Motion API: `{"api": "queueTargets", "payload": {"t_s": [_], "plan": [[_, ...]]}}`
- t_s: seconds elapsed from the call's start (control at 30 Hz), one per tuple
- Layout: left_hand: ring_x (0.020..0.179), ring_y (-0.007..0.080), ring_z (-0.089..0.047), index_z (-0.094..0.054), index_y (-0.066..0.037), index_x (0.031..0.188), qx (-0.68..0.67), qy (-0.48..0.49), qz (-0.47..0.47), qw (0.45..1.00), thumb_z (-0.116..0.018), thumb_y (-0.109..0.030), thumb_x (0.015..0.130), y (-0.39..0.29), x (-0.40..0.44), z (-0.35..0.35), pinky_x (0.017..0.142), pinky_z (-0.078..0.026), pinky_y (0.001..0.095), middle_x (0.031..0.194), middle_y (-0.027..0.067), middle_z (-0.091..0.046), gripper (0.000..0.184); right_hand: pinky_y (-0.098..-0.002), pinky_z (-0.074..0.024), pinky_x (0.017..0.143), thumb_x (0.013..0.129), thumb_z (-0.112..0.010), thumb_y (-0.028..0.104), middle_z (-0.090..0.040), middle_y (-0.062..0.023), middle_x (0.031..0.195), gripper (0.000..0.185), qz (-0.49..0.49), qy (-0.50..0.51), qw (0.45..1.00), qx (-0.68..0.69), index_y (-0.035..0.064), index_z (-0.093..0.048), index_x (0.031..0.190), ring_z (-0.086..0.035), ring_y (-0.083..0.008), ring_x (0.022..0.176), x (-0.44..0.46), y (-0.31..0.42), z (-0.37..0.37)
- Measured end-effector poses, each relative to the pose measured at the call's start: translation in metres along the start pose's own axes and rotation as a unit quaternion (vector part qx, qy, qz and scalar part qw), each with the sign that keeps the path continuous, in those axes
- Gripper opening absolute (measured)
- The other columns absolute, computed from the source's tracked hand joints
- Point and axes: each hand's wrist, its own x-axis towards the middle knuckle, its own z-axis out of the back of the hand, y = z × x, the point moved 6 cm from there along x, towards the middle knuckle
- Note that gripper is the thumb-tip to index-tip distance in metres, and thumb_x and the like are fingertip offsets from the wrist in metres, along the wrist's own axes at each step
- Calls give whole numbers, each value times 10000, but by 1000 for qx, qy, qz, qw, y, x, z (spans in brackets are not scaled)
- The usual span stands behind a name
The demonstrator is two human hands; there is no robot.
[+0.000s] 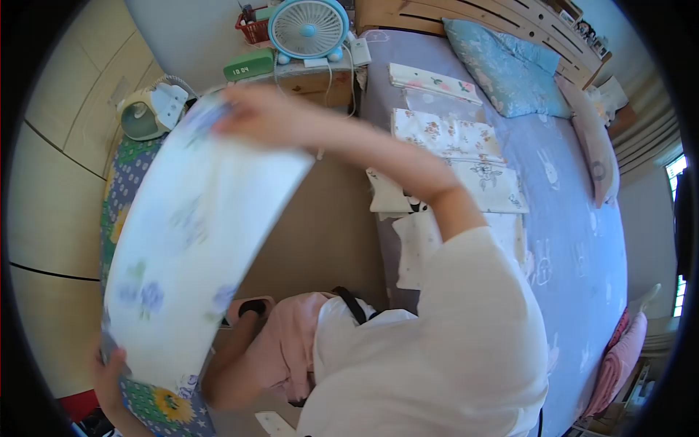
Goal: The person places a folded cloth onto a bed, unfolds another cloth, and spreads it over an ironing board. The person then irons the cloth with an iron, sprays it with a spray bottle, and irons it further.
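Now left hand (108, 371) pinches near end of white flowered cloth (196, 211); right hand (251, 120), blurred, holds far end. Cloth stretches over ironing board (167, 402). Step looks like spreading; next move calls for even, flat ends. One cloth, one board, one iron (149, 113), one fan (308, 29); on bed (582, 291), at least four folded cloths (448, 135), some part-hidden.

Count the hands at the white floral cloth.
2: the right hand, blurred, at the upper end of the white floral cloth, and the left hand at its lower end. The cloth may hide some fingers, but no other hand shows.
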Motion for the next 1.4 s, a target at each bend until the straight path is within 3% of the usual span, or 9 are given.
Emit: {"api": "queueTargets", "payload": {"t_s": [0.07,0.2,0.27,0.43,0.63,0.73,1.13,1.27,1.4], "plan": [[844,126,-518,-517,32,1123,5,22,-51,998,-676,-175,748,-79,23,-58,721,-424,252,933,52,-548,457,-228,-489,661,897,-562,197,-640,-57,934,306,-90,-48,993,-57,56,-514,1163,-586,-78,782,-64,-2,85],[662,47,-502,-602,-11,859,-36,336,-233,912,-676,-182,777,-224,61,-219,599,-409,214,699,-28,-540,203,-246,-480,729,880,-583,264,-635,-94,993,443,-286,-211,915,-190,44,-481,1250,-591,-108,853,-223,-6,211],[715,66,-537,-618,1,925,-135,466,-236,842,-695,-161,759,-263,68,-294,648,-430,215,768,-16,-590,245,-245,-478,727,874,-589,240,-635,-86,973,435,-331,-313,856,-245,13,-488,1231,-590,-103,858,-315,-25,262],[760,84,-579,-632,5,990,-203,663,-191,695,-737,-179,725,-279,37,-443,687,-456,226,857,21,-646,339,-275,-484,723,843,-640,244,-647,-81,914,447,-528,-310,782,-116,13,-518,1206,-596,-119,826,-484,-44,241],[853,109,-602,-584,-3,1087,-294,618,-75,725,-722,-196,762,-181,18,-558,734,-487,248,981,50,-631,403,-311,-495,793,822,-670,218,-616,-115,1042,507,-602,-305,732,94,-26,-477,1223,-607,-171,903,-598,-134,171],[947,179,-610,-519,-22,1150,-474,573,118,658,-676,-200,817,-147,-6,-560,830,-501,324,1052,77,-614,409,-338,-519,783,833,-652,198,-620,-96,1025,448,-573,-324,720,217,3,-492,1203,-620,-176,886,-578,-134,169],[968,187,-598,-518,-6,1139,-517,555,81,647,-627,-192,858,-150,-20,-561,831,-493,313,1069,87,-607,354,-331,-503,767,824,-643,123,-640,-58,961,310,-475,-346,772,242,13,-561,1102,-623,-160,822,-584,-153,203],[904,179,-619,-534,-37,1124,-464,488,130,728,-567,-195,884,-109,-3,-573,779,-506,304,1041,93,-618,289,-260,-448,572,781,-687,296,-640,-6,806,278,-679,-271,675,-100,98,-612,961,-612,-118,668,-565,-128,243],[944,165,-608,-536,-55,1128,-481,359,123,791,-511,-194,900,-75,17,-542,796,-478,281,1098,101,-609,269,-266,-426,517,781,-665,378,-624,-27,763,317,-584,-271,683,-345,104,-603,928,-580,-118,619,-513,-104,322]]}}
